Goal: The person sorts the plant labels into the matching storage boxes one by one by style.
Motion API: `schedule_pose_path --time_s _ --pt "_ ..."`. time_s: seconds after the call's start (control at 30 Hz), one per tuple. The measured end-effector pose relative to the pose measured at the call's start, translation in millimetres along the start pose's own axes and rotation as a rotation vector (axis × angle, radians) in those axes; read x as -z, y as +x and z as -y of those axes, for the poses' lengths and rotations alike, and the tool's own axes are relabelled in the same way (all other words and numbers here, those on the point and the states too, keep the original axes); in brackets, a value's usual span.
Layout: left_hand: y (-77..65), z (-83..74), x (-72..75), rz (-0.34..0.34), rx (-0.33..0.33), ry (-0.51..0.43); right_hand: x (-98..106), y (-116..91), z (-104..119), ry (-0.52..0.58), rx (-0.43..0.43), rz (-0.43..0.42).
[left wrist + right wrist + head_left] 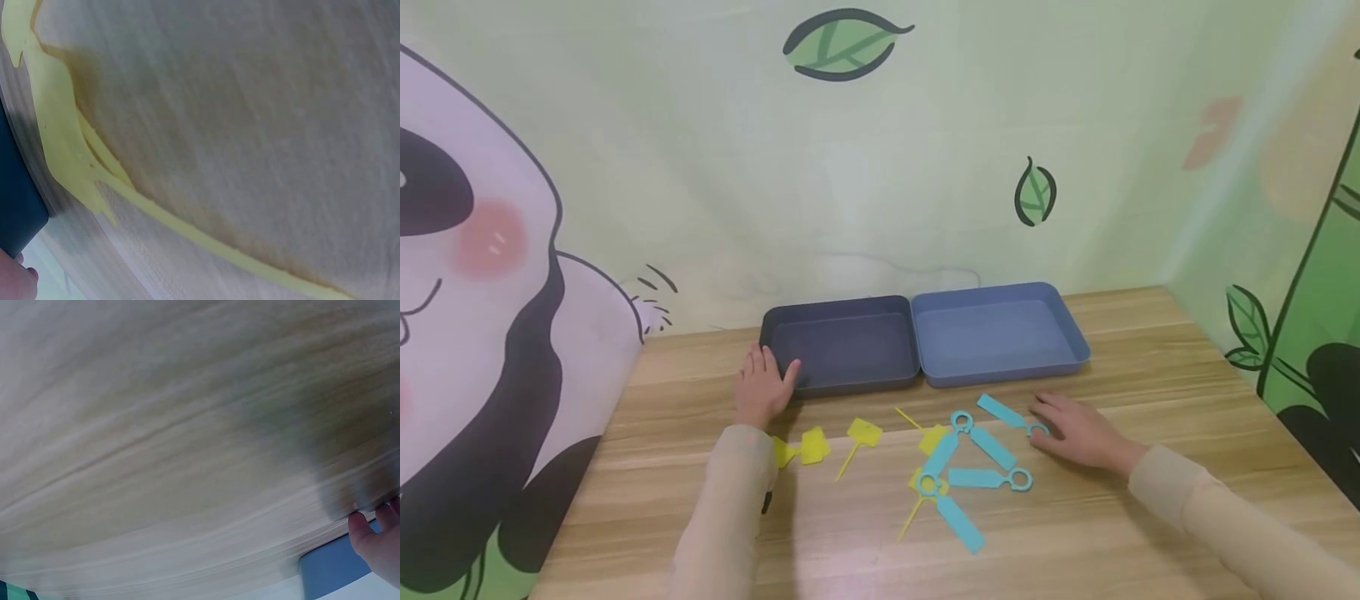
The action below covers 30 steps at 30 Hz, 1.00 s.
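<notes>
My left hand (763, 390) is at the left front corner of the dark navy tray (850, 388), thumb spread from the fingers, seemingly touching the rim. Beside the ring end of a light-blue flat tag (1000, 410), my right hand (1081, 429) lies low over the table with fingers extended; whether it touches the tag is unclear. More light-blue ring tags (959, 523) overlap in the middle. Several yellow tags with thin stems (865, 432) are scattered to the left, some partly under the blue ones. One yellow tag (59, 119) looms large in the left wrist view.
A lighter blue tray (1000, 371) stands right against the navy one, both near the back of the wooden table (850, 550). Behind hangs a printed cloth (715, 167) with leaves and a panda. A small dark object (767, 502) shows beside the left sleeve.
</notes>
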<state>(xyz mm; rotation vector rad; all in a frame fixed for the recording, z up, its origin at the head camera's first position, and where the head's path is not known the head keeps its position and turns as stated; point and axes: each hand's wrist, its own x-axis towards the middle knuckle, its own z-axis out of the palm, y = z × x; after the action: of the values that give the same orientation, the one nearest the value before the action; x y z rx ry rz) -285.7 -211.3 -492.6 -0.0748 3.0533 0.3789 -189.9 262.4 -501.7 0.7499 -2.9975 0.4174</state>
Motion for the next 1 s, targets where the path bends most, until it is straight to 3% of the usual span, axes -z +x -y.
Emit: schedule_pose_path --time_s 0.47,0.8,1.0 --pt "3.3 1.9 -0.6 -0.023 -0.006 0.005 0.1 1.7 2.5 0.011 0.0 -0.032" --pt "3.0 1.0 -0.3 -0.001 0.0 0.0 -4.6 4.4 5.8 -0.007 0.041 -0.117" --pt "1.9 0.8 -1.1 -0.005 -0.001 0.008 -5.5 6.4 7.3 -0.021 0.016 -0.139"
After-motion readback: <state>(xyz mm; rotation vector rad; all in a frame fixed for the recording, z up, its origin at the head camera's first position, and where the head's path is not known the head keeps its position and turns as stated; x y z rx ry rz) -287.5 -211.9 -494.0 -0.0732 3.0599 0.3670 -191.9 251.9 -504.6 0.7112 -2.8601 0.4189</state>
